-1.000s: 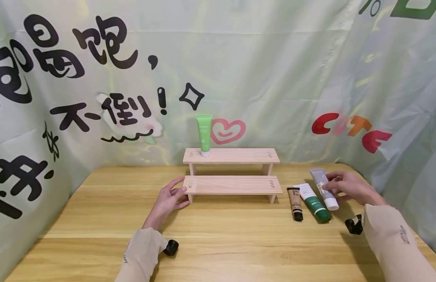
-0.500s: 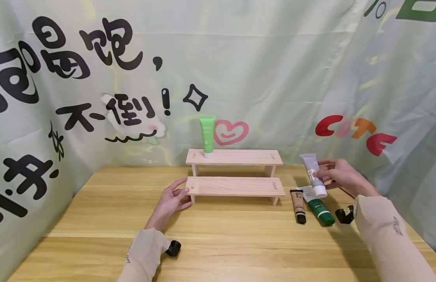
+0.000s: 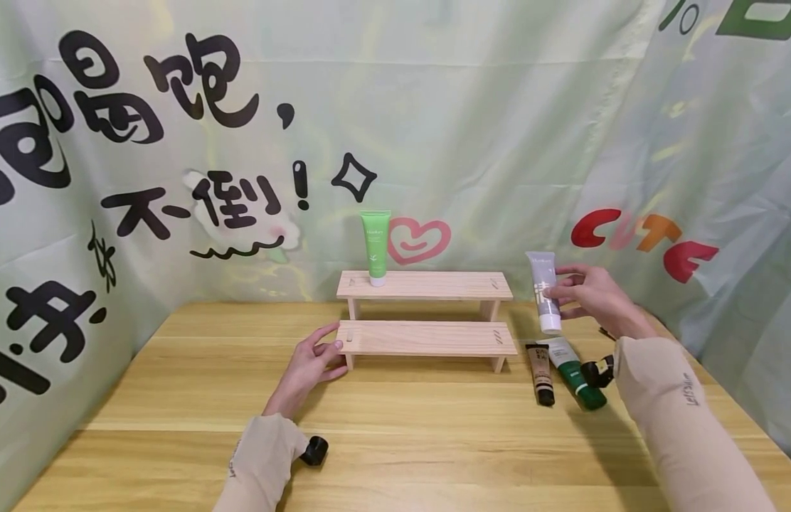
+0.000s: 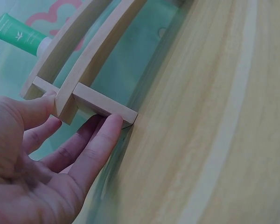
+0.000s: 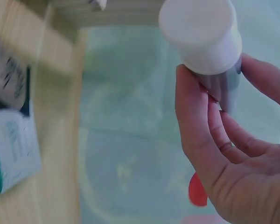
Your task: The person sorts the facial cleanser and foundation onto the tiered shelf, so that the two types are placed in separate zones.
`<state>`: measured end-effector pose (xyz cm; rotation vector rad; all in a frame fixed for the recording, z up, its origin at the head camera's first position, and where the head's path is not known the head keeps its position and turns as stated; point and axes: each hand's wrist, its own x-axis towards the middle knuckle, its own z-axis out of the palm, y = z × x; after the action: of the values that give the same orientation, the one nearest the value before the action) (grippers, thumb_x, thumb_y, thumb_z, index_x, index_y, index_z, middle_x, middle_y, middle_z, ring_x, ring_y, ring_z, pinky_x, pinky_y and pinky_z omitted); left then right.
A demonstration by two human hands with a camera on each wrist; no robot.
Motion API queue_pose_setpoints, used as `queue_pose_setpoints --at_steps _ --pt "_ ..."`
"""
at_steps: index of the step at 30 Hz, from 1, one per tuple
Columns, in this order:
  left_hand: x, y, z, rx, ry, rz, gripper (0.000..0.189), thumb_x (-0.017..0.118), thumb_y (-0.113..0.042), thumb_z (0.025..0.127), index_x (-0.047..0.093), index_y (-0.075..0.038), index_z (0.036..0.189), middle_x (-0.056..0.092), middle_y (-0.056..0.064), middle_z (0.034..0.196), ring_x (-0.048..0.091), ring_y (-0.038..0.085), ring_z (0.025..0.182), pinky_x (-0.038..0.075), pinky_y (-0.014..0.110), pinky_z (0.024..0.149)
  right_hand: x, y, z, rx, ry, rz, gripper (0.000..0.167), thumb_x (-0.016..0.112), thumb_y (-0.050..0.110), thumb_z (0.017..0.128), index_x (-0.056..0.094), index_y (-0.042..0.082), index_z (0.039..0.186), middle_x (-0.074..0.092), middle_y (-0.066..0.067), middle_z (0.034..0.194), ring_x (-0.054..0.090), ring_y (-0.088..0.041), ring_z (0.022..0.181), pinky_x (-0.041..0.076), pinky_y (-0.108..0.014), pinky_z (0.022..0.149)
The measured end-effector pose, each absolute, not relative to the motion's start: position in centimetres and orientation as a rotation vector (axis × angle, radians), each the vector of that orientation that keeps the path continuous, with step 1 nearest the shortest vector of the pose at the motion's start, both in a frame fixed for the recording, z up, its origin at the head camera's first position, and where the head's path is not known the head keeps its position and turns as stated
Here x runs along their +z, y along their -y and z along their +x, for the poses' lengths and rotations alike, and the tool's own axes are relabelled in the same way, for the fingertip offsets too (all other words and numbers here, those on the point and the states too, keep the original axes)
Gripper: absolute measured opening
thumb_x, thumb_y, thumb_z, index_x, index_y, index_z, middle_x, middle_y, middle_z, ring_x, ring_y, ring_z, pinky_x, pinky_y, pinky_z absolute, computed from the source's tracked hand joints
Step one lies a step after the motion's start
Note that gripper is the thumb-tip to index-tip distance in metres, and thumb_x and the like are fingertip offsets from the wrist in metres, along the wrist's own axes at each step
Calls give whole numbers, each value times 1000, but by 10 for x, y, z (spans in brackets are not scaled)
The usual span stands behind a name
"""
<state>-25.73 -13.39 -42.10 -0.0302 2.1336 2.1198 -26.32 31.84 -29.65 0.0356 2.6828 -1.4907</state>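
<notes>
My right hand pinches a greyish-lilac squeeze tube between thumb and fingers, held upright with its white cap down, above the table's right side. At the left end of a two-tier wooden display stand, my left hand rests its fingertips; the left wrist view shows the thumb at the board's end and a finger against the leg. A green squeeze tube stands cap down on the upper tier, toward the left. Under the raised tube lie a small tan-and-black tube and a white-and-green tube.
A printed cloth with lettering hangs behind the wooden table and along its sides. Small black cameras sit at both wrists, the right one overlapping the green-and-white tube in the head view.
My right hand has lifted the greyish-lilac tube off the table and carried it left and up, turning it more upright. The left hand stays at the stand.
</notes>
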Motion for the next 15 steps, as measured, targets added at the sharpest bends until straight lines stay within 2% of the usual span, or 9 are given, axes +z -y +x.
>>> queue_pose_setpoints --at_steps 9,15 --pt "-418 133 -258 2116 -2133 -18 47 52 -7 107 43 -8 153 61 27 124 65 32 106 61 40 84 -287 -290 -272 -1645 -2681 9 71 65 10 99 24 -11 153 43 -25 128 51 -34 106 63 -36 78" --pt "-420 133 -256 2123 -2142 -31 47 53 -4 106 44 -6 153 63 26 121 66 30 102 62 39 83 -282 -270 -279 -1718 -2672 -31 71 66 5 98 24 -10 153 43 -25 127 52 -37 108 63 -35 77"
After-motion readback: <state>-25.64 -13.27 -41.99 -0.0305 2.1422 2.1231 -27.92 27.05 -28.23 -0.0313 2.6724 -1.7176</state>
